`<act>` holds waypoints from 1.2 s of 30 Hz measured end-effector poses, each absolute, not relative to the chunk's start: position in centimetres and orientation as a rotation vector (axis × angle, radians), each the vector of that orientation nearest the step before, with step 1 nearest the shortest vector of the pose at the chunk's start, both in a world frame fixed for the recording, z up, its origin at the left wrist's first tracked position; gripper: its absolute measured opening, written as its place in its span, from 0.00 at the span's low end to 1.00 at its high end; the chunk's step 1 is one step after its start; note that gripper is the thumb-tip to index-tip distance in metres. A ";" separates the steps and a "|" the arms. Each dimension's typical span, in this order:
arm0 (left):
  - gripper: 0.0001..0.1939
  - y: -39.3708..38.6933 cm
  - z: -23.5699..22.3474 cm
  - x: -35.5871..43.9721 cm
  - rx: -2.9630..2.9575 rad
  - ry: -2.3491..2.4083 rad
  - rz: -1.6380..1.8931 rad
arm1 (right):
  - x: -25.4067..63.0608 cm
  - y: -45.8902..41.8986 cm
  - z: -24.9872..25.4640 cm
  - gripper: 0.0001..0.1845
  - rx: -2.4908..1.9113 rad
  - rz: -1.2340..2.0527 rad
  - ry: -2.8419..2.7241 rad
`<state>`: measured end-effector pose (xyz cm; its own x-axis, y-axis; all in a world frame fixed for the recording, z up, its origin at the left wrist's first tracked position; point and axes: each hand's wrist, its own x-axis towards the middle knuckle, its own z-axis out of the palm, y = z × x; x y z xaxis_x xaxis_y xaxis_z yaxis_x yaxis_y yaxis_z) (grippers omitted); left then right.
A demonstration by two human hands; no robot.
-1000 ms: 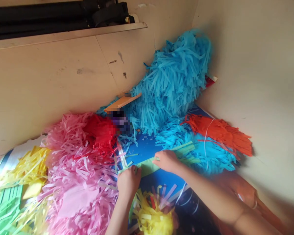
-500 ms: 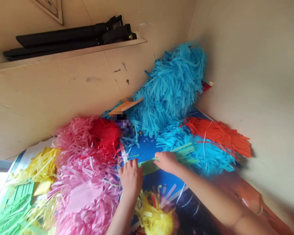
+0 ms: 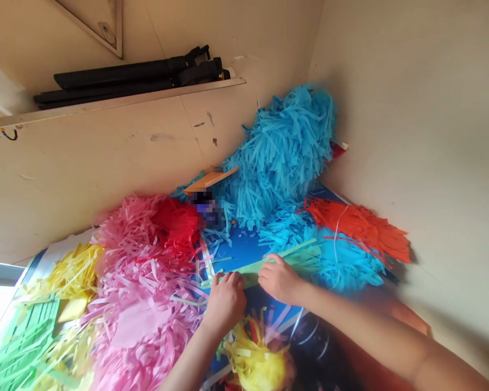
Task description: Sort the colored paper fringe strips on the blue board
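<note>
Both my hands work on a strip of green fringed paper lying across a blue printed board. My left hand presses its fingertips on the strip's near edge. My right hand grips the strip a little further along, with the green fringes fanning out beyond it. Light blue paper fringe lies just past my right hand. Pink paper fringe heaps up left of my left hand, and a yellow paper tuft lies below my hands.
A large blue fringe mound rises into the wall corner. Red fringe and orange fringe lie nearby, with an orange card and a blurred patch. Black items sit on a wall shelf.
My left hand has moved right, closer to my right hand, and its fingers now lie on the green strip. The view has tilted, so the shelf and wall sit lower.
</note>
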<state>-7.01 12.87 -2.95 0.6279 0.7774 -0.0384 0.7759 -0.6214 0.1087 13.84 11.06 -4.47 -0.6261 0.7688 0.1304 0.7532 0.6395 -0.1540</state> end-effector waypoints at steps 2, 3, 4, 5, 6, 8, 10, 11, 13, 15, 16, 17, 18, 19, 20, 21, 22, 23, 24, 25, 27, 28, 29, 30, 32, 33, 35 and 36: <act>0.15 12.8 -2.8 -6.7 2.725 1.307 0.029 | 13.9 11.7 -5.2 0.20 -1.234 0.073 -2.696; 0.15 12.9 -2.8 -6.6 2.723 1.309 0.035 | 14.0 12.1 -5.4 0.19 -1.234 0.073 -2.696; 0.14 12.9 -2.8 -6.5 2.721 1.314 0.041 | 14.1 12.4 -5.4 0.18 -1.237 0.085 -2.692; 0.14 13.0 -2.8 -6.5 2.718 1.318 0.045 | 14.3 12.7 -5.3 0.16 -1.239 0.102 -2.688; 0.14 13.0 -2.8 -6.5 2.715 1.322 0.047 | 14.3 12.9 -5.2 0.14 -1.234 0.116 -2.692; 0.13 13.2 -2.8 -6.5 2.708 1.329 0.041 | 14.3 12.9 -4.7 0.11 -1.192 0.097 -2.753; 0.13 13.3 -2.8 -6.5 2.706 1.328 0.024 | 13.9 12.7 -4.4 0.10 -1.141 0.008 -2.859; 0.13 13.3 -2.8 -6.5 2.709 1.325 0.015 | 13.6 12.6 -4.2 0.10 -1.127 -0.033 -2.908; 0.12 13.4 -2.7 -6.5 2.718 1.322 -0.002 | 13.0 12.5 -4.1 0.12 -1.118 -0.052 -2.969; 0.12 13.5 -2.8 -6.5 2.728 1.325 -0.014 | 12.6 13.0 -4.1 0.13 -1.125 0.004 -2.975; 0.12 13.5 -2.8 -6.5 2.733 1.328 -0.016 | 12.6 13.4 -4.1 0.12 -1.132 0.038 -2.966; 0.12 13.5 -2.9 -6.5 2.738 1.329 -0.016 | 12.7 13.9 -4.0 0.11 -1.151 0.067 -2.949; 0.12 13.6 -3.0 -6.4 2.744 1.331 -0.014 | 12.9 14.4 -3.9 0.10 -1.181 0.092 -2.926; 0.12 13.7 -3.1 -6.4 2.750 1.333 -0.009 | 13.1 15.0 -3.7 0.09 -1.216 0.119 -2.901; 0.12 13.8 -3.2 -6.4 2.757 1.340 -0.002 | 13.3 15.4 -3.5 0.08 -1.252 0.146 -2.872; 0.12 13.9 -3.4 -6.3 2.762 1.351 0.005 | 13.5 15.8 -3.4 0.08 -1.286 0.171 -2.843; 0.12 14.1 -3.6 -6.3 2.766 1.364 0.014 | 13.6 16.0 -3.2 0.08 -1.316 0.190 -2.816; 0.13 14.2 -3.8 -6.2 2.770 1.378 0.022 | 13.6 16.1 -3.0 0.09 -1.340 0.202 -2.789; 0.13 14.3 -4.0 -6.1 2.773 1.392 0.029 | 13.5 16.0 -2.9 0.08 -1.357 0.205 -2.763; 0.14 14.3 -4.2 -6.1 2.776 1.403 0.036 | 13.3 15.7 -2.9 0.07 -1.366 0.202 -2.739; 0.14 14.3 -4.4 -6.1 2.780 1.417 0.051 | 12.9 15.0 -3.2 0.10 -1.338 0.176 -2.707; 0.14 14.3 -4.5 -6.2 2.781 1.421 0.059 | 12.8 14.6 -3.6 0.11 -1.310 0.166 -2.701; 0.14 14.2 -4.5 -6.3 2.780 1.424 0.066 | 12.8 14.3 -3.9 0.11 -1.283 0.163 -2.701; 0.15 14.2 -4.5 -6.4 2.777 1.424 0.072 | 12.9 14.1 -4.4 0.10 -1.267 0.169 -2.702; 0.15 14.0 -4.5 -6.9 2.764 1.419 0.078 | 13.4 13.8 -5.2 0.12 -1.287 0.203 -2.688; 0.15 14.0 -4.4 -7.2 2.753 1.417 0.079 | 13.7 13.8 -5.6 0.13 -1.319 0.229 -2.670; 0.15 14.2 -4.3 -7.8 2.720 1.420 0.084 | 14.5 14.1 -6.0 0.11 -1.394 0.278 -2.617; 0.15 14.3 -4.2 -8.1 2.698 1.427 0.088 | 14.8 14.3 -6.1 0.10 -1.435 0.303 -2.588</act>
<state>-8.06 14.31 -4.18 0.5621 0.8270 0.0096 0.8219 -0.5599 0.1044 14.80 14.28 -6.10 -0.5238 0.8505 0.0473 0.8167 0.5172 -0.2560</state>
